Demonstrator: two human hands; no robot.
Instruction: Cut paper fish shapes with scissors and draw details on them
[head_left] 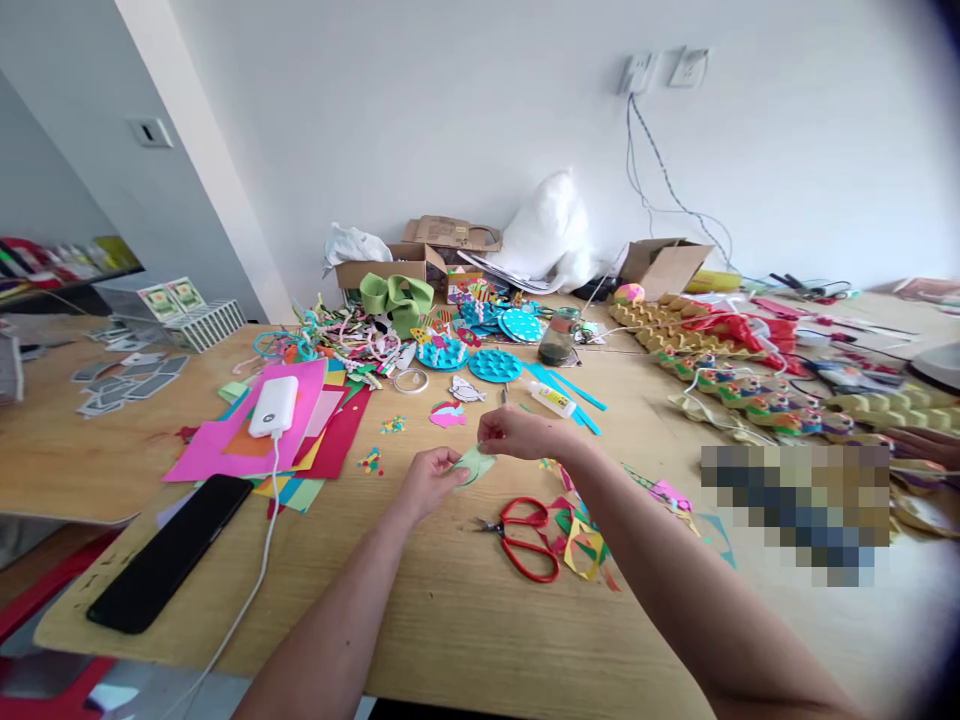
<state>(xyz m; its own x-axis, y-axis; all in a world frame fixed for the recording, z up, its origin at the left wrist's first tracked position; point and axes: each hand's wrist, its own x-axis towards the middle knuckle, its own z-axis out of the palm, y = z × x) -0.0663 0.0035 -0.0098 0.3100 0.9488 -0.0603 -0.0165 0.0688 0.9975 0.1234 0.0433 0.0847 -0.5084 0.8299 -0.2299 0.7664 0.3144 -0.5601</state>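
Over the middle of the table, my left hand (433, 482) pinches a small pale green paper piece (474, 464) between thumb and fingers. My right hand (517, 432) is closed at the upper right edge of the same piece. A thin dark stick (505, 394) shows just beyond my right knuckles; whether that hand holds it I cannot tell. Nearer to me lie red-handled scissors (531, 540), with colourful paper scraps (581, 545) to their right. Beyond my hands are a pink paper cutout (448, 414), a white fish cutout (467, 389) and a glue bottle (551, 398).
Coloured paper sheets (349, 440) carry a white power bank (273, 406) on the left. Its cable runs past a black phone (171, 552). Blue discs (495, 366) and a glass jar (559, 338) stand behind. Egg cartons (750, 385) and another person's hand (926, 445) are at right.
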